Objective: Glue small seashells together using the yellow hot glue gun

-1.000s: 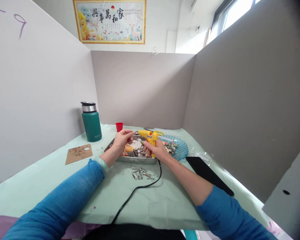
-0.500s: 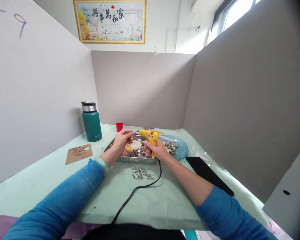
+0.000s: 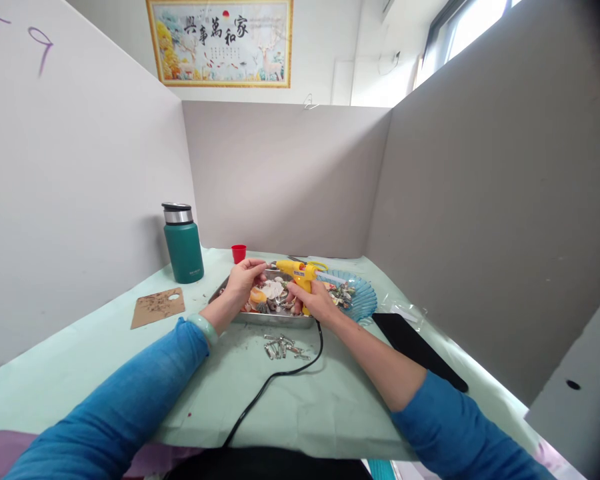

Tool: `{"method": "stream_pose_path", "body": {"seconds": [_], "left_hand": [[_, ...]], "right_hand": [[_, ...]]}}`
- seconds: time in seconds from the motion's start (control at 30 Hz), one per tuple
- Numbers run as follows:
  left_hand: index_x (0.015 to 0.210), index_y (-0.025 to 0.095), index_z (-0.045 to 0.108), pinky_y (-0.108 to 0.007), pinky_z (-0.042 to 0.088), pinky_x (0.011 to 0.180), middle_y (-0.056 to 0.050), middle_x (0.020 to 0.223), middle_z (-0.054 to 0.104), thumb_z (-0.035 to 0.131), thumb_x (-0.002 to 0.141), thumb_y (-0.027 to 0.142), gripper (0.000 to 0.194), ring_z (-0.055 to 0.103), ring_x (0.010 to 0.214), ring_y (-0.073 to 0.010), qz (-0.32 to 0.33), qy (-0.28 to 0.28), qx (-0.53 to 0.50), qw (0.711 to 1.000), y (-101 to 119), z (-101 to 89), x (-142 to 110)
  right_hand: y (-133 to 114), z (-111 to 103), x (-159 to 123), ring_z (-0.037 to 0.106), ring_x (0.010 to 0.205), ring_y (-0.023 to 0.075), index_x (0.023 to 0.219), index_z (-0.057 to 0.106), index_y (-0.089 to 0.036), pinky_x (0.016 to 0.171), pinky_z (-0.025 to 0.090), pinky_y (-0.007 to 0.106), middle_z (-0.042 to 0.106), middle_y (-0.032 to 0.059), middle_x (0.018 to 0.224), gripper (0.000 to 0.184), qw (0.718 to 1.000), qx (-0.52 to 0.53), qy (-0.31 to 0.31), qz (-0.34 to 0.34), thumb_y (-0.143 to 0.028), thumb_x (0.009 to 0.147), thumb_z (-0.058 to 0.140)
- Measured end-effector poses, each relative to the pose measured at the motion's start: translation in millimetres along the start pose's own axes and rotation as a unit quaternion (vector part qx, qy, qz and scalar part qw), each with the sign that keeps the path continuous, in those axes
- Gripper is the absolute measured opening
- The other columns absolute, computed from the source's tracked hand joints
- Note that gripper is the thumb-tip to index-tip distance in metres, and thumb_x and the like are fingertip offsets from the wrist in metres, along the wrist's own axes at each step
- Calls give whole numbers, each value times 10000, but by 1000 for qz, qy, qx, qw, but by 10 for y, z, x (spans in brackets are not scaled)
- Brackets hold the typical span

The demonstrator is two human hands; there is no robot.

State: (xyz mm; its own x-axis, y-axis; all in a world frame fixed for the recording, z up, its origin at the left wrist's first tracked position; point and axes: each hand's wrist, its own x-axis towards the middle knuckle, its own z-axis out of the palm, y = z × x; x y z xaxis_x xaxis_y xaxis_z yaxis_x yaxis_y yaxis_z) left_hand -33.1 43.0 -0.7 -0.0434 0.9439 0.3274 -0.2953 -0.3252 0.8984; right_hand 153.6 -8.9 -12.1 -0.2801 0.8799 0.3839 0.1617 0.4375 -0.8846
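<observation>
My right hand (image 3: 316,301) is wrapped round the handle of a yellow hot glue gun (image 3: 295,268), its nozzle pointing left. A clear glue stick (image 3: 331,277) pokes out of its back. Close to the nozzle, my left hand (image 3: 246,279) is closed in a pinch; what sits between its fingertips is too small to make out. Both hands are above a metal tray (image 3: 275,321) of mixed shells (image 3: 274,289). On the near side of the tray lies a small pile of silver metal clips or pins (image 3: 285,347).
A blue scalloped plate (image 3: 364,297) with small pieces stands right of the tray. A green bottle (image 3: 183,245), a red cup (image 3: 239,253) and a brown card (image 3: 158,308) are to the left. The gun's black cord (image 3: 275,377) crosses the table; a black slab (image 3: 417,350) lies right.
The glue gun has shifted very slightly to the left, its nozzle closer to my left fingertips. My left hand stays almost where it was.
</observation>
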Motion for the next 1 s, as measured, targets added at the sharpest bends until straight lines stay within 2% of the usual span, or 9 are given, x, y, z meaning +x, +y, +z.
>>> {"method": "stream_pose_path", "body": {"seconds": [0.13, 0.23, 0.3, 0.4, 0.5, 0.6, 0.77, 0.87, 1.0], "left_hand": [[751, 130, 594, -211, 403, 469, 21, 524, 574, 793, 526, 235, 319, 511, 450, -82, -8, -1, -19, 1000, 2, -6, 6], [750, 129, 593, -212, 408, 471, 1, 598, 612, 799, 520, 233, 326, 512, 454, -73, -12, -7, -25, 1000, -2, -9, 10], [751, 131, 596, -207, 399, 462, -7, 618, 619, 799, 532, 237, 317, 509, 453, -69, -17, -32, -15, 999, -1, 1, -4], [757, 136, 603, -202, 378, 442, -3, 591, 600, 784, 581, 263, 282, 502, 444, -72, -19, -104, 24, 994, 13, 38, -55], [754, 138, 605, -191, 350, 424, 17, 536, 558, 762, 626, 282, 249, 480, 431, -69, -20, -176, 64, 982, 40, 77, -118], [750, 139, 599, -186, 347, 429, 36, 512, 524, 746, 653, 291, 233, 466, 435, -64, -17, -219, 89, 972, 70, 95, -162], [746, 131, 601, -195, 370, 452, 38, 533, 528, 736, 663, 290, 225, 467, 448, -62, -4, -245, 131, 961, 113, 105, -195], [740, 130, 605, -197, 358, 446, 41, 502, 517, 734, 658, 287, 220, 463, 440, -69, -9, -258, 153, 954, 134, 125, -223], [744, 128, 622, -190, 334, 438, 38, 508, 519, 752, 636, 272, 222, 447, 437, -60, -34, -253, 162, 953, 141, 155, -253]], "right_hand": [[28, 1, 13, 514, 387, 96, 673, 611, -139, 430, 409, 205, 549, -6, 454, 395, 1000, 19, 14, 4, -519, 768, 558], [61, 8, 42, 506, 389, 83, 718, 597, -148, 409, 399, 205, 603, 7, 555, 377, 995, 70, 64, 1, -523, 752, 571], [68, 9, 63, 515, 410, 84, 784, 585, -161, 400, 394, 204, 622, 9, 603, 352, 987, 119, 112, 12, -511, 741, 584], [50, -4, 89, 527, 437, 93, 837, 574, -168, 404, 399, 204, 613, 1, 585, 339, 974, 164, 146, 45, -482, 716, 615], [27, -28, 100, 536, 456, 87, 855, 559, -168, 405, 403, 200, 653, 17, 692, 330, 971, 193, 134, 55, -430, 680, 660], [16, -46, 96, 533, 452, 80, 863, 557, -164, 404, 393, 191, 654, 10, 712, 312, 975, 198, 92, 40, -361, 659, 687], [-7, -72, 79, 530, 462, 80, 862, 577, -165, 414, 384, 187, 639, 3, 682, 270, 977, 202, 49, 49, -307, 660, 687], [-19, -89, 73, 508, 449, 84, 857, 587, -166, 419, 376, 191, 582, -25, 570, 241, 979, 196, 29, 56, -286, 667, 677], [-17, -81, 75, 466, 434, 77, 868, 587, -164, 428, 375, 193, 523, -56, 493, 270, 982, 178, 29, 58, -240, 632, 693]]}}
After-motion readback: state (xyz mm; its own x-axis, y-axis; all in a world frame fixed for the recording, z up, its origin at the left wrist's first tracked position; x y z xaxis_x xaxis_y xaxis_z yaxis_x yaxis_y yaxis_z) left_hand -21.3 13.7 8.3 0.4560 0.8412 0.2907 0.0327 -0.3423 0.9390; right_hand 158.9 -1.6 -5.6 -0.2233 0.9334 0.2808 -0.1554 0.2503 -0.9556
